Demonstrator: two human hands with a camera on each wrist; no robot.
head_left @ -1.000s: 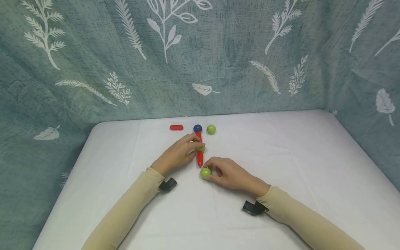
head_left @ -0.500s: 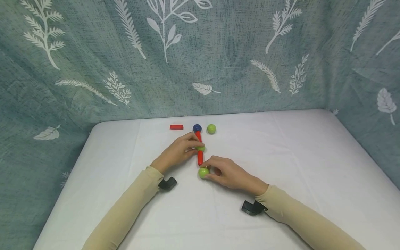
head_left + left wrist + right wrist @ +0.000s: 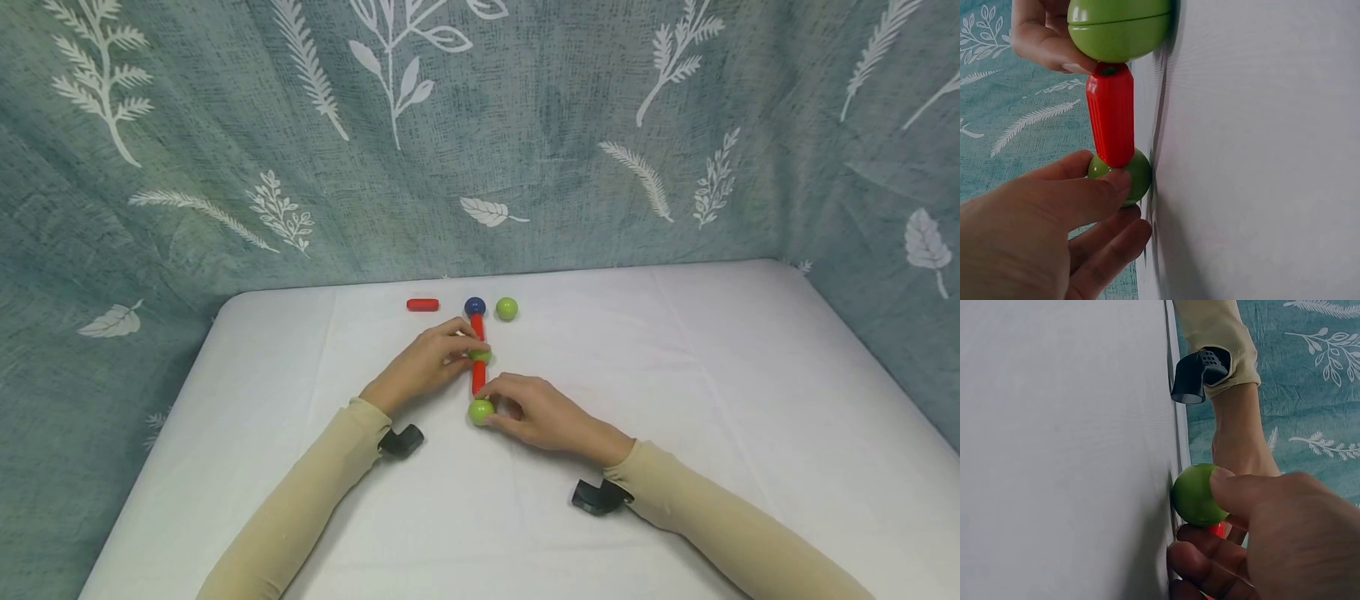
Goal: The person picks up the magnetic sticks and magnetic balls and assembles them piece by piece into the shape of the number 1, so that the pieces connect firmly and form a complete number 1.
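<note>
At the centre of the head view, slightly below the middle, the near green ball (image 3: 481,412) lies directly below the near red rod (image 3: 478,377), whose long axis runs almost straight up the picture. The right hand (image 3: 546,411), nearer the rod's lower end, pinches this ball, thumb and fingers partly closed. The left hand (image 3: 426,363) pinches the middle green ball (image 3: 1139,173) at the rod's upper end. I cannot tell whether near ball and rod are joined.
</note>
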